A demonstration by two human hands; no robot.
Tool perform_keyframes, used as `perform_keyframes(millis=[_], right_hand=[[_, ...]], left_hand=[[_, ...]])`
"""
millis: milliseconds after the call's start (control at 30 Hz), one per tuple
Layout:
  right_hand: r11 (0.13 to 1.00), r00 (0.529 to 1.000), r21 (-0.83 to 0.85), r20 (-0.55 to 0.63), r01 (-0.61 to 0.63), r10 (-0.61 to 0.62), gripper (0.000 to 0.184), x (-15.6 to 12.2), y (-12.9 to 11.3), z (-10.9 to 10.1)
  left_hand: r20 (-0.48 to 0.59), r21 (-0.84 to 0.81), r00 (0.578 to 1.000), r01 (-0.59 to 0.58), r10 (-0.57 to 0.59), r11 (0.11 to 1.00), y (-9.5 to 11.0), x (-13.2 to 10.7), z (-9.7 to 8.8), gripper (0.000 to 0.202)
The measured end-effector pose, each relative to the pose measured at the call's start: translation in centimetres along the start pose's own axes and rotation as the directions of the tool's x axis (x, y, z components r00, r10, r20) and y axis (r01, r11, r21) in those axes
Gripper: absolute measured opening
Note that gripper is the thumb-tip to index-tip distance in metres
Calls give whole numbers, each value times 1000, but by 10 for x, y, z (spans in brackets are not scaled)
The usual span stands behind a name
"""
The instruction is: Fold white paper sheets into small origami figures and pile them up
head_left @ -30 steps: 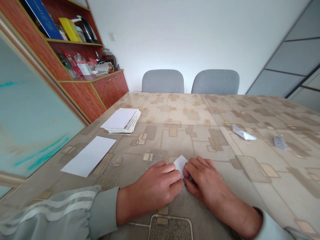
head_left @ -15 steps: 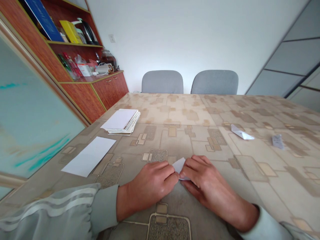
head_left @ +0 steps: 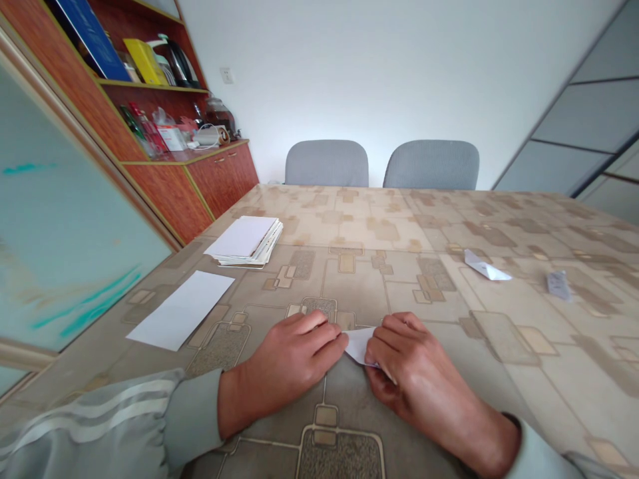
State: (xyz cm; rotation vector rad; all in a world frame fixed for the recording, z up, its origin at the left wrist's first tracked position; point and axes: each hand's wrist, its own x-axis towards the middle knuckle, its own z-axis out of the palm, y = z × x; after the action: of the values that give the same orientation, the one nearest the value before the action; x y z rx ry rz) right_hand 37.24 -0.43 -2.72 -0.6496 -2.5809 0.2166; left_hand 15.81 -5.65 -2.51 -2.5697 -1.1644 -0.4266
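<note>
A small folded piece of white paper (head_left: 359, 344) lies low over the table between my two hands. My right hand (head_left: 412, 362) is closed on its right part, with fingers curled over and the thumb underneath, so that end is hidden. My left hand (head_left: 292, 359) has its fingers bent together, and their tips meet the paper's pointed left corner. The left thumb is mostly hidden. To the left, a flat white sheet of paper (head_left: 182, 310) rests on the table, apart from both hands.
A stack of white paper or cards (head_left: 244, 239) sits at the back left of the patterned table (head_left: 349, 293). On the right lie a folded white paper piece (head_left: 485, 265) and a small greyish packet (head_left: 559, 285). Two grey chairs (head_left: 327, 163) stand behind; a wooden cabinet (head_left: 224, 176) is left.
My left hand has shifted slightly left, and more of the folded paper shows between the hands. The paper has turned, its left corner now pointing toward my left fingertips.
</note>
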Motion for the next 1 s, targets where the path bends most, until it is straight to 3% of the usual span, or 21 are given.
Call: perform_keyframes(millis=[133,267,467,600,733,1000], right_hand=[[999,999,4,21,-32,32,17,-1,-2,3],[997,988,55,148,-54,45,12,-1,0,-1],[990,959,135,284,-40,0,30,-4,18,-23],[976,946,214,322,-29,-42,23,-3,25,-34],[956,954,290,293,-33,-56,10,-2,31,-32],[907,933,399,360,-137,-17,11,-7,45,-34]], left_hand=[[12,-51,999,-29,29,998,14,5,4,22],[-16,-82,999,-49,48,995,18,6,12,27],[-39,-122,997,-76,71,990,16,4,12,24],[30,-124,995,-93,97,988,18,4,13,22],[111,-158,988,-91,109,983,21,-1,10,19],[187,-223,980,-23,66,975,26,-13,2,44]])
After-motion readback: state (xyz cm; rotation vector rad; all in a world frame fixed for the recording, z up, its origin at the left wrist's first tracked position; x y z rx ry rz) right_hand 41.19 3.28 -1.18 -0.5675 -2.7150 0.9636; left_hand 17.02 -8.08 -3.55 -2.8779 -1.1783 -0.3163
